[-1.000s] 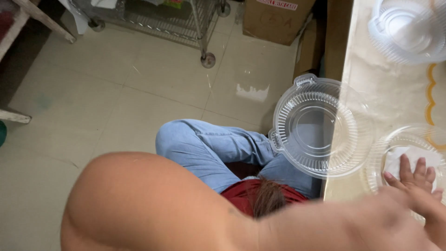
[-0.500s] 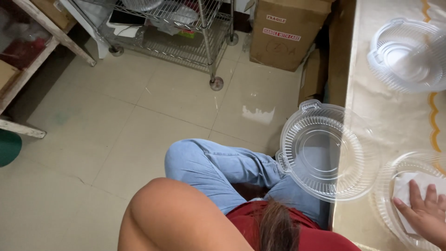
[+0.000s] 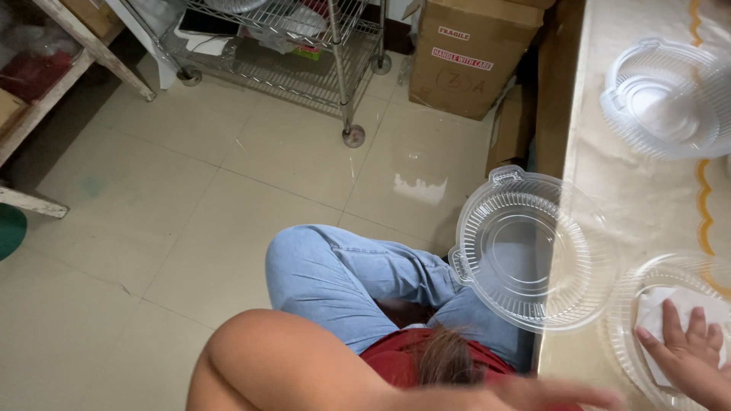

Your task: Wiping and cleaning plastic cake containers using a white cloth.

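My right hand [image 3: 685, 354] lies flat, fingers spread, on a white paper sheet [image 3: 655, 312] inside a clear plastic bowl [image 3: 632, 304] at the table's near right. The bowl's hinged round lid [image 3: 533, 251] lies open to its left and overhangs the table edge. My left arm crosses the bottom of the view with the elbow bent. My left hand [image 3: 567, 396] is blurred, fingers stretched out just below the lid, with nothing visible in it. A second clear plastic container [image 3: 662, 99] sits farther back on the table.
The table has a cream cloth [image 3: 632, 190] with a yellow trim. My legs in blue jeans [image 3: 343, 281] are below, on a tiled floor. A wheeled wire rack [image 3: 335, 46], a cardboard box [image 3: 464, 53] and a wooden shelf leg [image 3: 91, 53] stand beyond.
My left arm has dropped lower in the view, uncovering more floor and my legs. My right hand stays on the paper in the bowl. The view has shifted slightly.
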